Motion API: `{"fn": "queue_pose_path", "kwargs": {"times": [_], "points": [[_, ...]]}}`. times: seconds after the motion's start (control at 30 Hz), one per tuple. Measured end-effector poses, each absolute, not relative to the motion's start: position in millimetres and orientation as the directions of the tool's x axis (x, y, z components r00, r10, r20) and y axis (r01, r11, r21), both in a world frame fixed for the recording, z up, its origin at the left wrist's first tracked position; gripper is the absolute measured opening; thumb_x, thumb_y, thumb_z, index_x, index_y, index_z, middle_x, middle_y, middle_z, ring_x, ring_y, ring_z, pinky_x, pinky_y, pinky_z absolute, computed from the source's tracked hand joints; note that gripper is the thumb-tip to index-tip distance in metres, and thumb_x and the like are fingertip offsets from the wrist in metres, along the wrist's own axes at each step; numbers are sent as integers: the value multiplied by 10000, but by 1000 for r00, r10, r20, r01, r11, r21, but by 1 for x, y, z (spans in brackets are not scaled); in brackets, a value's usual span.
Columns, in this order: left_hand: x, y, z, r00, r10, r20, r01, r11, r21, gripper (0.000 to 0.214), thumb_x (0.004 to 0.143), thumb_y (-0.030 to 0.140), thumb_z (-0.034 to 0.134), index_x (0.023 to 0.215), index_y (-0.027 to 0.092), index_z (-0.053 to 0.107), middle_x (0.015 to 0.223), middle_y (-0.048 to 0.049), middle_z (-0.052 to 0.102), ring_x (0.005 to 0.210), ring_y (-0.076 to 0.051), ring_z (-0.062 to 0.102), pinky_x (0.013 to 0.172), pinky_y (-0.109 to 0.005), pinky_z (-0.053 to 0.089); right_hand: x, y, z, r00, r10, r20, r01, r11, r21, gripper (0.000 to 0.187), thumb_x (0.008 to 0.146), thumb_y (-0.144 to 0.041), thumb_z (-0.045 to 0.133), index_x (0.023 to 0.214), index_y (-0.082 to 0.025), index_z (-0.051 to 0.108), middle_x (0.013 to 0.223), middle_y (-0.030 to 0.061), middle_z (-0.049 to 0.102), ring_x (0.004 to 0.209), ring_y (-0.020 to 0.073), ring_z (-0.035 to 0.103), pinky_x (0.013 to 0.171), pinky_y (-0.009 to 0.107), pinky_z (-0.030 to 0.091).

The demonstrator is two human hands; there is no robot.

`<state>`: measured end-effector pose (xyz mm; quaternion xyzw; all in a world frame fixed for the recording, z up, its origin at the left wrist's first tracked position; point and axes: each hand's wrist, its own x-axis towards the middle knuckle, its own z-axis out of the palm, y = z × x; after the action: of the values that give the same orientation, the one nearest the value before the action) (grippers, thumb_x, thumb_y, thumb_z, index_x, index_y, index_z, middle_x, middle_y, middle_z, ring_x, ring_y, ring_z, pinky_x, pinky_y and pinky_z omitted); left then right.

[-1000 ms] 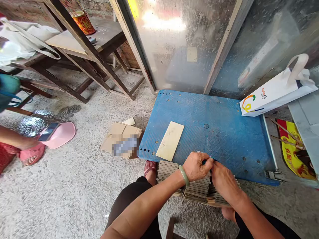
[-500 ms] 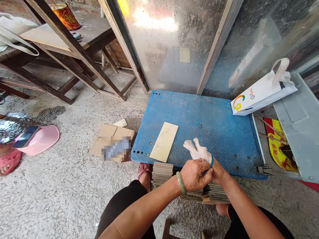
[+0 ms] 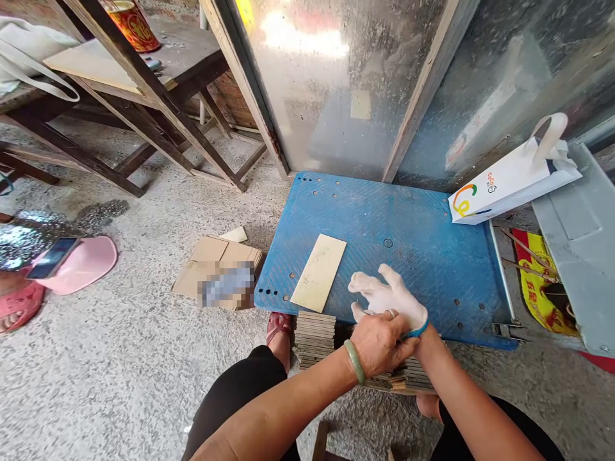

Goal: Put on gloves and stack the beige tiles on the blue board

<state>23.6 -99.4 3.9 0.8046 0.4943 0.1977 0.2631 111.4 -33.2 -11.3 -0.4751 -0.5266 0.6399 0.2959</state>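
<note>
My left hand (image 3: 382,344), bare with a ring and a green bangle at the wrist, grips the blue-edged cuff of a white work glove (image 3: 401,301). That glove is on my right hand (image 3: 389,294), which reaches in from the lower right with fingers spread and nothing held. Both hands are above the front edge of a blue plastic tabletop (image 3: 365,211). To their left, a pale yellow rectangular card (image 3: 319,272) lies flat on the tabletop. Stacked thin grey-brown slabs (image 3: 314,336) stand below the edge, partly hidden by my arms.
A white paper bag (image 3: 514,179) leans at the tabletop's right, by a grey metal box (image 3: 576,224). On the floor at left are a cardboard box (image 3: 209,256) and a pink visor (image 3: 96,262) with a phone (image 3: 55,257) on it. Metal-sheeted panels (image 3: 327,115) rise behind.
The glove has been drawn further over my right hand, its cuff now nearer the wrist. The gloved fingers have spread, and my left hand has shifted slightly right and down.
</note>
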Motion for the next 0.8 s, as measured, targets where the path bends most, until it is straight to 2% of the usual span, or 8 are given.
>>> {"fn": "queue_pose_path", "kwargs": {"times": [0.07,0.17,0.3,0.43,0.5,0.57,0.7,0.8], "points": [[22,-98,-2,387,922,18,720,-314,619,299,880,463,565,803,175,575,759,-34,629,681,-173,613,572,-266,414,120,-29,-8,-441,870,-220,278,-100,-955,233,868,-394,521,1028,-290,654,1277,9,620,1313,233,442,1058,474,366],[21,-97,-10,374,926,51,725,-326,607,294,942,424,479,825,175,584,785,-43,637,723,-172,624,618,-269,445,132,-27,-9,-534,845,-28,534,312,-786,317,817,-195,571,1090,-347,629,1422,-25,505,1450,266,209,1167,558,73],[23,-96,-15,394,917,66,730,-356,583,207,958,289,425,879,177,580,864,-56,652,759,-176,625,647,-280,459,138,-27,-15,-555,829,65,593,449,-668,356,897,-156,432,1148,-350,593,1443,-3,481,1428,288,270,1135,646,36],[26,-92,-16,472,882,-6,688,-364,627,79,880,212,483,850,180,549,820,-46,625,748,-183,611,624,-270,445,142,-29,-11,-450,892,43,519,300,-801,265,920,-275,478,1142,-339,608,1420,0,499,1437,273,237,1157,599,-11],[28,-91,-17,518,856,-9,615,-364,699,42,842,190,507,803,185,522,766,-26,595,713,-163,589,618,-251,432,142,-28,-7,-396,916,-58,315,76,-946,227,879,-398,569,1083,-327,640,1361,5,546,1437,271,227,1178,557,27],[28,-91,-17,530,848,13,536,-347,770,84,827,175,509,747,190,487,713,-8,560,669,-138,556,613,-234,415,142,-24,-4,-392,904,-171,50,-165,-985,361,863,-586,515,1100,-340,632,1330,4,569,1391,267,325,1163,548,180],[28,-93,-14,481,873,73,427,-306,851,116,844,184,478,728,190,473,695,-10,543,673,-132,535,635,-228,407,140,-16,1,-529,797,-293,-402,-539,-740,756,802,-825,213,1176,-298,606,1312,56,594,1264,292,499,1079,587,336],[26,-94,-12,458,882,115,372,-307,876,106,860,204,460,768,180,506,723,-24,560,700,-140,543,656,-234,411,140,-14,6,-583,747,-319,-573,-656,-490,787,770,-841,284,1083,-223,658,1303,101,601,1293,316,469,1115,578,286]]}}
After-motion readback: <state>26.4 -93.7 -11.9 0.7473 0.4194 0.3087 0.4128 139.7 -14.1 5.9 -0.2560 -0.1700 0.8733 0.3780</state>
